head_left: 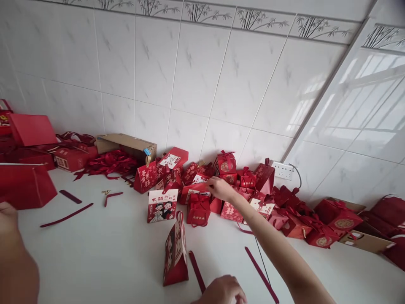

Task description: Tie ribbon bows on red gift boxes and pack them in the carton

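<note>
My right hand point(220, 188) reaches in from the lower right to a heap of small red gift boxes point(247, 181) against the tiled wall. Its fingers are closed on the top of one red box point(195, 191) in the heap. My left hand point(9, 223) is a blurred shape at the left edge, close to the camera, and its fingers do not show. A third hand point(223, 290) sits at the bottom centre, and I cannot tell whose it is. In front of it stands a red paper gift bag point(175, 253). A box printed with a cartoon couple point(162, 205) stands nearer the heap.
Loose dark red ribbon strips point(261, 274) lie on the white table point(110, 253). A tangle of red ribbon point(109, 164) lies by an open cardboard box point(126, 143) at the back. Larger red boxes point(25, 185) stand at the left. A wall socket point(283, 170) sits behind the heap.
</note>
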`<state>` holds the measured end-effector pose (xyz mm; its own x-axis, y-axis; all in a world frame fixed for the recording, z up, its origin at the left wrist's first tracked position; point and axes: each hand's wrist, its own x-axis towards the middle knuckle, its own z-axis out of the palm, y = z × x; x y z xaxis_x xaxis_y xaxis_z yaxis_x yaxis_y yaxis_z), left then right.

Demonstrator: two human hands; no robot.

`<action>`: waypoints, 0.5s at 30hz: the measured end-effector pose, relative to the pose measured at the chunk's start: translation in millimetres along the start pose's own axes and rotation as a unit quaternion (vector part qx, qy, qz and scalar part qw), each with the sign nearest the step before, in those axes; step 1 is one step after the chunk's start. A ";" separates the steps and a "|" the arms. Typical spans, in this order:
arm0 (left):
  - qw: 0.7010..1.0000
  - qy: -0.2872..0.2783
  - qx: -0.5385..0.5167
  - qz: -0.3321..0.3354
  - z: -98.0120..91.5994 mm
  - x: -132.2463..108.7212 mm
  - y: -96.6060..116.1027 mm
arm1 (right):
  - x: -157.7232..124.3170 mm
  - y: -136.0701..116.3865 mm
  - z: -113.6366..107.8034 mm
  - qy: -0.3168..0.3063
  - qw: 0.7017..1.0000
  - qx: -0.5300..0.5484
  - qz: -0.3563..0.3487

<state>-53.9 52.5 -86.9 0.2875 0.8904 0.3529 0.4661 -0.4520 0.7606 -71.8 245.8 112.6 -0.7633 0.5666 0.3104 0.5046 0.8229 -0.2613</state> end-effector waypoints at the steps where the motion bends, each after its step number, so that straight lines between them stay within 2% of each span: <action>1: 1.000 0.011 0.005 -0.004 -2.0 -0.4 4.4 | 3.9 -14.9 15.1 -0.039 0.999 0.003 -0.021; 4: 0.999 0.044 0.013 -0.028 -10.4 -4.3 18.4 | 9.7 -43.3 49.7 -0.128 0.990 0.010 -0.057; 8: 0.998 0.037 0.003 -0.052 -20.7 -9.1 30.5 | -0.6 -52.6 67.6 -0.181 0.981 0.008 -0.075; 12: 0.998 0.034 -0.004 -0.045 -24.2 -9.7 34.8 | -32.7 -55.3 71.0 -0.168 0.984 -0.027 -0.061; 14: 0.998 0.037 -0.001 -0.042 -24.8 -8.8 35.6 | -49.8 -59.6 74.1 -0.118 0.991 -0.060 -0.032; 15: 0.999 0.034 -0.001 -0.039 -25.3 -8.1 35.9 | -56.3 -62.5 76.4 -0.081 0.993 -0.080 0.009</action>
<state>-60.6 30.5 -48.7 0.1923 0.9246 0.3289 0.4837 -0.3810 0.7880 -91.1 159.2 41.6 -0.8013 0.5785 0.1527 0.5674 0.8157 -0.1126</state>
